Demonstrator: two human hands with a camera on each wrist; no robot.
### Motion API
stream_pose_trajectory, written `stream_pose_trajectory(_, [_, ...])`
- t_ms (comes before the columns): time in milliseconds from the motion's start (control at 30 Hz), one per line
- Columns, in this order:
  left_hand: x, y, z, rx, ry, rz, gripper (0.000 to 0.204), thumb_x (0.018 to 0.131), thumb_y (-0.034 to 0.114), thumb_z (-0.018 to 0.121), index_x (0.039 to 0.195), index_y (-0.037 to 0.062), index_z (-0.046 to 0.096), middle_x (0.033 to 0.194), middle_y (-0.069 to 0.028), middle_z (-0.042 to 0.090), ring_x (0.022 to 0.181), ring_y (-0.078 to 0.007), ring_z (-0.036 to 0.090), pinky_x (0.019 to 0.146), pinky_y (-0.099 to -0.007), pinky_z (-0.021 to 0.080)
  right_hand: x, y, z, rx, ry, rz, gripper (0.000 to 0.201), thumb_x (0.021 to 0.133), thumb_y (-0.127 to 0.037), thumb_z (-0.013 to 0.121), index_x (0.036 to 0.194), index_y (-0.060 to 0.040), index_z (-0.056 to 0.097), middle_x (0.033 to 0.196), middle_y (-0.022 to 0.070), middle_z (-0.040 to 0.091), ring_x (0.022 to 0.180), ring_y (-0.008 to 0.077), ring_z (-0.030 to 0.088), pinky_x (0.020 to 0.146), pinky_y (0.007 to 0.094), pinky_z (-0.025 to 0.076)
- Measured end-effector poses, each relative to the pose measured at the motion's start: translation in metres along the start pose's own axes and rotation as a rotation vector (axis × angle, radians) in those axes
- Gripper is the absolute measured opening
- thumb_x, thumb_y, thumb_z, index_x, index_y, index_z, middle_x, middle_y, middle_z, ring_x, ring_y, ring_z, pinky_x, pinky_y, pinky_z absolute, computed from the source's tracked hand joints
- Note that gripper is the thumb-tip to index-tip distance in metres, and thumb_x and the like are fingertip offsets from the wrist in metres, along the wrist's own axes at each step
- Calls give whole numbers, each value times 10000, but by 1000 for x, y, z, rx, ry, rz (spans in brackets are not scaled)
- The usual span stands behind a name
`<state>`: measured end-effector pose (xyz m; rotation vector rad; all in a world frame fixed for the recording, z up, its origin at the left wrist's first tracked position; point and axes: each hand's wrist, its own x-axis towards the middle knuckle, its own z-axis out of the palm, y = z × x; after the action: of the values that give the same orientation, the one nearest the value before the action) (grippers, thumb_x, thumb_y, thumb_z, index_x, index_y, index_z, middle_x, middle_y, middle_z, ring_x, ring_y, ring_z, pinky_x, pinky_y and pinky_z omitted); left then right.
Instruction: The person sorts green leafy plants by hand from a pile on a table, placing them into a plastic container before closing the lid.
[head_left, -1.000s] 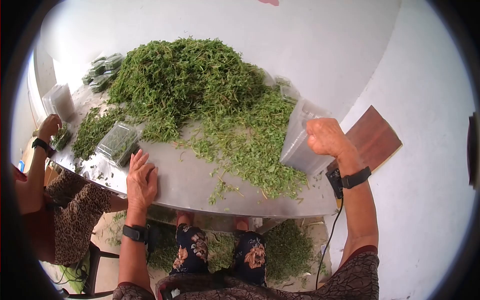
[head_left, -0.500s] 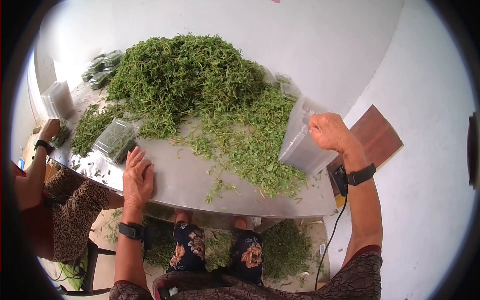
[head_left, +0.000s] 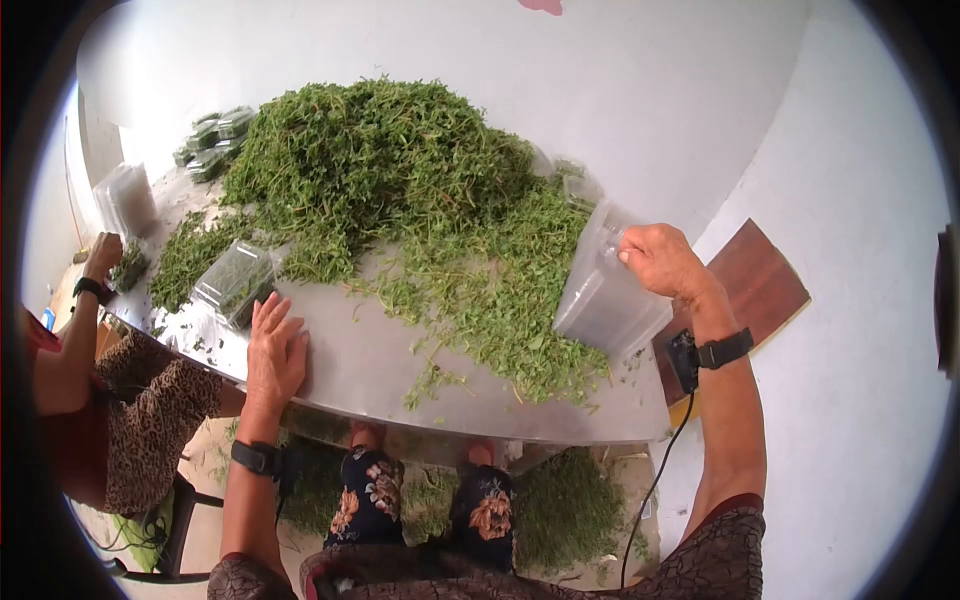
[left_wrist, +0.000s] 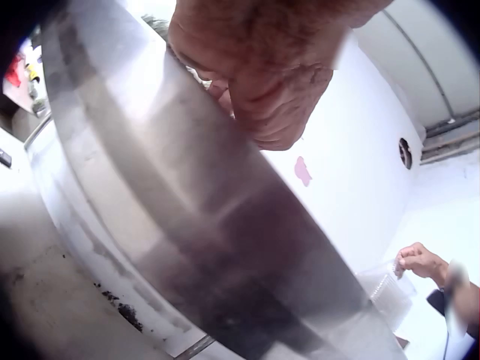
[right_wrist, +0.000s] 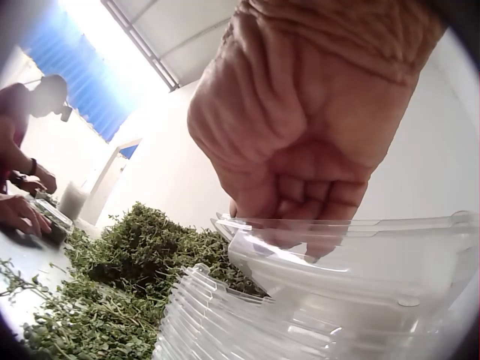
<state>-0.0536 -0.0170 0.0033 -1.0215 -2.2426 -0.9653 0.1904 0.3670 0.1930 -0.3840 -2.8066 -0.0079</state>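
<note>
At the right end of the table my right hand (head_left: 662, 262) pinches the rim of the uppermost clear plastic box (right_wrist: 397, 277). In the right wrist view, its fingers curl over that rim, and the box sits tilted above the nested stack of clear boxes (right_wrist: 199, 319). My left hand (head_left: 277, 350) lies at the table's front edge with its fingers fairly straight. Those fingertips are right at the near side of a clear box filled with green sprigs (head_left: 238, 284). A tall heap of leafy green stems (head_left: 375, 160) rises behind, and loose sprigs (head_left: 520, 320) spread toward the stack.
On the left, another person's hand (head_left: 104, 255) works at a small filled box (head_left: 128, 266). Behind it stand another clear stack (head_left: 126, 200) and several filled boxes (head_left: 213, 140). A brown board (head_left: 755, 275) leans at the right wall. More greenery (head_left: 570, 505) lies under the table.
My right hand has tilted from a fist-like pose over the stack to pinching the top box's rim. The left hand has barely moved; the view has shifted slightly.
</note>
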Motion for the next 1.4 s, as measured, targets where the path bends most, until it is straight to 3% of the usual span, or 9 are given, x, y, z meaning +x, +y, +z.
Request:
stream_pose_trajectory(100, [17,27,-9,40,60,118,171,787,-2,601,946,-29,660,1213,-229,581,1243,-379,470,1109,-478,274,2,5,-5,62,2,27,159,807,-175,575,770,-29,625,673,178,599,676,343,589,651,418,469])
stream_pose_trajectory(167, [40,70,-18,-192,21,150,216,801,-6,607,1009,-6,663,1245,-206,572,1233,-352,492,1071,-433,338,3,5,-5,102,-18,43,155,806,-170,575,768,-28,625,665,176,594,666,330,588,644,408,465])
stream_pose_trajectory(233, [52,102,-11,-570,-136,34,247,811,20,623,1054,19,667,1259,-187,574,1221,-319,512,1027,-383,387,2,6,-7,138,-33,53,141,795,-157,576,763,-29,629,673,161,601,661,306,591,643,390,466])
stream_pose_trajectory(433, [84,185,25,-699,-364,219,269,852,77,593,1105,-1,641,1243,-175,591,1127,-264,584,925,-364,476,2,2,-11,131,-69,45,132,776,-155,587,764,-33,636,692,128,626,664,276,597,649,372,475])
stream_pose_trajectory(533, [93,216,45,-888,-509,76,291,861,102,587,1128,-9,625,1222,-181,602,1101,-259,598,892,-356,494,1,-4,-12,138,-126,112,120,757,-137,575,755,-33,637,692,131,629,656,266,601,629,367,478])
stream_pose_trajectory(700, [97,247,87,-885,-441,173,308,868,112,586,1144,-25,606,1123,-190,647,926,-222,649,798,-334,516,-1,-2,-8,174,-122,96,102,737,-108,589,749,-22,643,664,115,621,616,211,571,581,335,460])
stream_pose_trajectory(933, [104,274,116,-1046,-363,-101,246,840,100,632,1040,-42,618,867,-79,668,761,-120,600,685,-280,497,-1,1,-7,205,-130,57,94,752,-88,606,753,-3,646,638,75,607,587,134,527,551,298,434])
stream_pose_trajectory(1033, [105,280,124,-1059,-308,-154,215,827,89,649,1001,-33,609,814,-41,645,720,-93,568,649,-264,481,-1,3,-5,280,-133,92,94,733,-112,606,710,-24,629,639,122,608,594,229,574,578,352,461])
stream_pose_trajectory(1400, [102,299,131,-1285,-252,-351,257,806,5,644,1046,-5,553,764,-1,595,679,-68,521,622,-227,439,-5,6,-3,282,-31,28,85,756,-95,597,774,-18,629,631,111,593,591,220,558,574,344,452])
